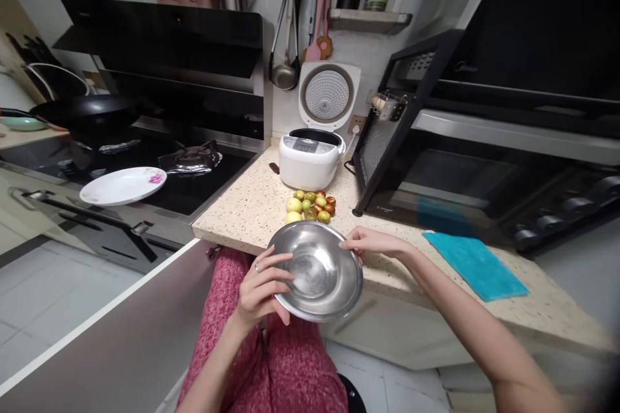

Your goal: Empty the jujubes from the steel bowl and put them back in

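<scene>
A stainless steel bowl [322, 271] is tilted toward me above my lap, at the counter's front edge. Its inside shows nothing but bare metal. My right hand [361, 242] is closed on the bowl's right rim, with the thumb over the edge. At the left rim, my left hand [264, 287] is open, its fingers stretched out and spread over the inside; whether they press on the metal I cannot tell. Just behind the bowl, several jujubes [320, 205] in green and brown lie on the counter beside pale yellow round fruits [293, 205].
A white rice cooker [310, 164] stands behind the fruit with its lid up. To the right are a black oven [450, 174] and a teal cloth [477, 264]. At left, a white plate [123, 186] overhangs the stove's front; a wok [92, 113] sits behind. An open drawer [121, 329] flanks my legs.
</scene>
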The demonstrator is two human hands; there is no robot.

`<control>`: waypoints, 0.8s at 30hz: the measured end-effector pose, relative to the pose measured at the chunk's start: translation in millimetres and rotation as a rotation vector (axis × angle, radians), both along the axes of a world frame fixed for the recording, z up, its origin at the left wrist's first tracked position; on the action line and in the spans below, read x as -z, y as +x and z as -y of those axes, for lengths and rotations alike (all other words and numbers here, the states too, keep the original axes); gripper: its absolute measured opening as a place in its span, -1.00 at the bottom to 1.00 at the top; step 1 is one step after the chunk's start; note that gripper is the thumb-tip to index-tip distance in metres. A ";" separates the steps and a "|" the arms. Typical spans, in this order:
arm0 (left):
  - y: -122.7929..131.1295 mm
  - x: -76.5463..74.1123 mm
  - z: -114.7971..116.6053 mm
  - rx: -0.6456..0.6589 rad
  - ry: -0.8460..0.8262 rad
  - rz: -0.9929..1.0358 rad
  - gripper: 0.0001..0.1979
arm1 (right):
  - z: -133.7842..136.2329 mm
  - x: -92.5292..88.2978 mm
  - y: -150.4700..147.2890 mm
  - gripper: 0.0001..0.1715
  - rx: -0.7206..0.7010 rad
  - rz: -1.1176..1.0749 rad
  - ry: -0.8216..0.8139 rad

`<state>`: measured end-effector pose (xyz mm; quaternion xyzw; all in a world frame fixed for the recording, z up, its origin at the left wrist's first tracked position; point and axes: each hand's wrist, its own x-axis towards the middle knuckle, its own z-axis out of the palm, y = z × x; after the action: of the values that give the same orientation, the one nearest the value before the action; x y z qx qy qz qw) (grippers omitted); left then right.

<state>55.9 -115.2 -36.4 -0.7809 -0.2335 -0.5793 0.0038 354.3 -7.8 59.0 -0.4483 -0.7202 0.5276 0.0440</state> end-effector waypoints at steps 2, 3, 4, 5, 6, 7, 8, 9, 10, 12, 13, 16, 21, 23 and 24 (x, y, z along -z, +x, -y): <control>2.8 -2.8 3.2 -0.016 0.028 -0.024 -0.50 | -10.2 -13.2 -7.4 -0.30 -0.011 0.184 0.221; 4.2 -3.8 4.8 -0.028 0.035 -0.034 -0.50 | -15.9 -18.6 -12.8 -0.32 0.037 0.276 0.381; 5.6 -4.6 6.4 -0.043 0.038 -0.039 -0.49 | -21.9 -22.5 -19.1 -0.37 0.098 0.359 0.548; 6.9 -5.3 7.9 -0.060 0.042 -0.039 -0.49 | -27.8 -24.6 -25.7 -0.45 0.147 0.418 0.692; 8.2 -6.1 9.4 -0.075 0.051 -0.032 -0.48 | -33.3 -24.8 -32.2 -0.55 0.173 0.454 0.795; 9.4 -6.9 10.8 -0.089 0.061 -0.023 -0.48 | -38.2 -23.3 -37.9 -0.65 0.173 0.473 0.854; 10.5 -7.8 12.1 -0.098 0.069 -0.016 -0.47 | -42.2 -20.4 -42.5 -0.74 0.158 0.479 0.878; 11.7 -8.8 13.2 -0.104 0.072 -0.014 -0.46 | -45.3 -16.5 -45.8 -0.79 0.137 0.480 0.883; 12.7 -9.8 14.2 -0.107 0.072 -0.016 -0.45 | -47.4 -12.1 -47.6 -0.80 0.118 0.481 0.878; 14.6 -11.8 15.9 -0.110 0.051 -0.028 -0.44 | -49.1 -3.1 -47.7 -0.79 0.086 0.478 0.872; 15.5 -12.6 16.6 -0.112 0.041 -0.034 -0.44 | -48.8 1.1 -46.7 -0.79 0.072 0.474 0.876; 17.2 -14.2 19.1 -0.119 0.019 -0.059 -0.49 | -45.8 11.8 -43.4 -0.76 0.037 0.452 0.903; 18.1 -17.1 23.8 -0.129 -0.023 -0.094 -0.52 | -44.0 23.3 -43.0 -0.73 0.018 0.345 0.911; 18.1 -18.5 25.1 -0.128 -0.030 -0.098 -0.52 | -47.1 23.3 -41.4 -0.76 0.018 0.293 0.907; 18.1 -19.0 25.4 -0.128 -0.036 -0.100 -0.53 | -49.1 21.8 -39.9 -0.76 0.022 0.257 0.908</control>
<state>74.0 -140.6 -17.5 -0.7924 -0.2928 -0.5337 0.0387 314.4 41.3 37.3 -0.4530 -0.8729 0.0989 0.1521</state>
